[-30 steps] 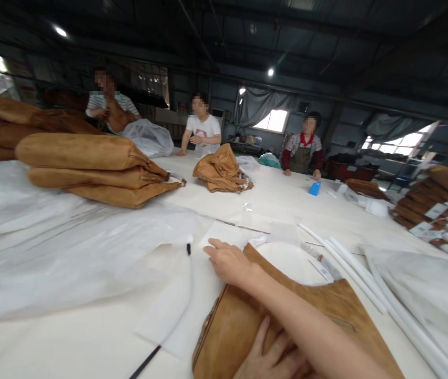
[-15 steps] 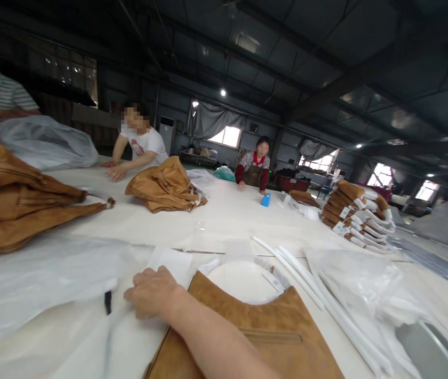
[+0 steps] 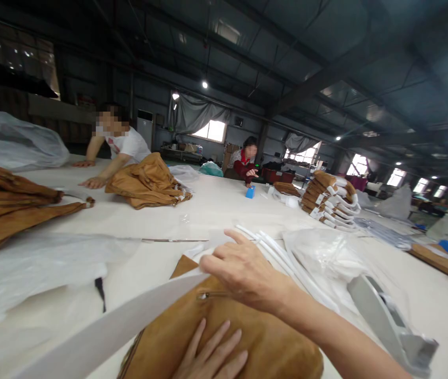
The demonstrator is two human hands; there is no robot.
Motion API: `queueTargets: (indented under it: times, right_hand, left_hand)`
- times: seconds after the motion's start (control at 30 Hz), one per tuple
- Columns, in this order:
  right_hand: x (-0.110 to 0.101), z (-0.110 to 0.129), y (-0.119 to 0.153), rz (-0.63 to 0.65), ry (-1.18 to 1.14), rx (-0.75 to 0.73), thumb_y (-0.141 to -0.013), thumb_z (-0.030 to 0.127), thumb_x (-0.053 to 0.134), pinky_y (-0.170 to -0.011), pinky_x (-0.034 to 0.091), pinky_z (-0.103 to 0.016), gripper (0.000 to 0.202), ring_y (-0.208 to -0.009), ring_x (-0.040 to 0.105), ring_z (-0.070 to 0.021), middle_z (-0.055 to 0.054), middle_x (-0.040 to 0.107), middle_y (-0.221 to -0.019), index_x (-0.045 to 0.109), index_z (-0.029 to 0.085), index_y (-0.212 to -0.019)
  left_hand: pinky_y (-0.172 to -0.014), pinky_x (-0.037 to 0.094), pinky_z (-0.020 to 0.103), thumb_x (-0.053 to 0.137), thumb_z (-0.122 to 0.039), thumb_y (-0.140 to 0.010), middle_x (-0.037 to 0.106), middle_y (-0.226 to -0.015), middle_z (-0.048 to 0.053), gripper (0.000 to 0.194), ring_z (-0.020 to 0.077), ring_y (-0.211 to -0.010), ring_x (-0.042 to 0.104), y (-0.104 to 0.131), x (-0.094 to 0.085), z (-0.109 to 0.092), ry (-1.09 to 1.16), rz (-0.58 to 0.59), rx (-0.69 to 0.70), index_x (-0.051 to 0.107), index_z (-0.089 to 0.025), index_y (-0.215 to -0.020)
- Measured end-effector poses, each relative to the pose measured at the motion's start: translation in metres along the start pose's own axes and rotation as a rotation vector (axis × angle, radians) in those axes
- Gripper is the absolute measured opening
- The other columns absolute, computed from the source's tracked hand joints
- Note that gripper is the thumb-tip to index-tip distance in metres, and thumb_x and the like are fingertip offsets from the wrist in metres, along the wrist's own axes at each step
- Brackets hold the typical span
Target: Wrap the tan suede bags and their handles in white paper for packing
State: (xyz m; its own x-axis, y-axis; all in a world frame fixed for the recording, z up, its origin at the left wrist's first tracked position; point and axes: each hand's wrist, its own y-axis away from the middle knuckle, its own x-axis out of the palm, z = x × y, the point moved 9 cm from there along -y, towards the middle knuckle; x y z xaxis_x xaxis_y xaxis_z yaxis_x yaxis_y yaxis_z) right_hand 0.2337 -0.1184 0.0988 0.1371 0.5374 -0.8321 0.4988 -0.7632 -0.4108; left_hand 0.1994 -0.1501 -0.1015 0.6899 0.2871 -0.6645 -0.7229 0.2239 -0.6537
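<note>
A tan suede-like handbag [image 3: 271,331] lies on the white table right in front of me, its zip pull showing near the upper middle. My left hand [image 3: 212,352] rests flat on the bag's front, fingers spread. Above it, my right hand [image 3: 243,268] pinches the end of a thin white sheet [image 3: 121,321] between thumb and fingers, with the index finger stretched out. From that grip the sheet curves down to the lower left, across the bag's left side. My right hand and forearm hide much of the bag's top and handle.
White tubes [image 3: 275,252], clear plastic [image 3: 322,252] and a grey tape-dispenser-like tool [image 3: 389,321] lie to the right. Plastic sheeting [image 3: 38,284] covers the left. Beyond are tan bags [image 3: 145,181], a bag stack [image 3: 322,200], a blue object [image 3: 250,192] and co-workers.
A hand that was left of the bag is gone from there. Now my right hand holds the white sheet over the bag, and my left hand lies on it. The view has turned right.
</note>
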Motion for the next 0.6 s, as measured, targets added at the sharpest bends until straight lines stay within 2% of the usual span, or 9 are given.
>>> queueTargets:
  times: [0.07,0.13,0.2,0.3,0.37,0.43,0.5,0.6]
  right_hand:
    - [-0.032,0.006,0.039,0.040,-0.037,0.043,-0.097,0.009,0.035,-0.086,0.043,-0.031,0.027,-0.066,0.051,-0.0158,0.001,0.059,-0.072,0.058,0.024,-0.091]
    - [-0.052,0.013,0.077,0.132,-0.113,0.096,-0.097,0.010,0.035,-0.073,0.043,-0.028,0.028,-0.066,0.052,-0.0159,-0.001,0.060,-0.072,0.056,0.024,-0.085]
    - [-0.066,0.024,0.113,0.233,-0.250,0.120,-0.098,0.013,0.037,-0.070,0.043,-0.025,0.027,-0.069,0.056,-0.0147,-0.001,0.063,-0.074,0.058,0.026,-0.087]
    - [-0.075,0.032,0.160,0.353,-0.518,0.216,-0.100,0.017,0.039,-0.073,0.045,-0.021,0.030,-0.077,0.065,-0.0111,-0.001,0.068,-0.077,0.064,0.031,-0.093]
    - [-0.070,0.031,0.186,0.411,-0.663,0.321,-0.100,0.020,0.041,-0.074,0.046,-0.019,0.031,-0.081,0.069,-0.0098,-0.001,0.071,-0.078,0.068,0.035,-0.096]
    - [-0.055,0.032,0.202,0.464,-0.730,0.364,-0.100,0.022,0.046,-0.075,0.046,-0.018,0.028,-0.084,0.070,-0.0096,0.001,0.074,-0.082,0.069,0.035,-0.097]
    - [-0.034,0.033,0.209,0.488,-0.680,0.366,-0.097,0.018,0.052,-0.075,0.046,-0.018,0.022,-0.086,0.071,-0.0102,0.003,0.075,-0.086,0.069,0.033,-0.095]
    - [0.004,0.031,0.206,0.468,-0.475,0.384,-0.092,0.017,0.059,-0.066,0.045,-0.021,0.013,-0.080,0.071,-0.0133,0.003,0.075,-0.084,0.065,0.027,-0.089]
  left_hand:
    - [-0.124,-0.007,0.040,0.054,-0.047,-0.096,0.050,-0.149,-0.003,0.051,0.0198,-0.139,0.044,-0.002,-0.004,0.001,0.106,0.096,-0.050,0.046,-0.034,-0.145]
    - [-0.126,0.003,0.042,0.056,-0.052,-0.092,0.045,-0.152,-0.001,0.065,0.0242,-0.139,0.044,-0.003,-0.003,0.005,0.247,0.189,-0.138,0.035,-0.035,-0.151]
    - [-0.125,0.011,0.050,0.058,-0.053,-0.090,0.043,-0.153,0.001,0.071,0.0290,-0.140,0.042,-0.003,0.002,0.008,0.388,0.269,-0.207,0.029,-0.038,-0.153]
    - [-0.121,0.013,0.060,0.060,-0.046,-0.091,0.042,-0.153,0.002,0.065,0.0308,-0.143,0.037,-0.004,0.009,0.012,0.561,0.390,-0.247,0.033,-0.042,-0.150]
    - [-0.119,0.011,0.064,0.060,-0.047,-0.091,0.040,-0.154,0.003,0.059,0.0307,-0.145,0.033,-0.007,0.011,0.019,0.663,0.481,-0.312,0.039,-0.043,-0.147]
    - [-0.117,0.008,0.067,0.056,-0.050,-0.093,0.037,-0.156,0.003,0.052,0.0309,-0.147,0.027,-0.011,0.010,0.027,0.756,0.590,-0.405,0.045,-0.043,-0.143]
    - [-0.116,0.006,0.068,0.051,-0.055,-0.094,0.035,-0.157,0.001,0.048,0.0306,-0.148,0.023,-0.015,0.008,0.034,0.835,0.707,-0.473,0.047,-0.043,-0.141]
    - [-0.119,0.009,0.063,0.049,-0.061,-0.093,0.035,-0.157,0.000,0.053,0.0305,-0.149,0.021,-0.019,0.009,0.044,0.883,0.819,-0.539,0.046,-0.041,-0.142]
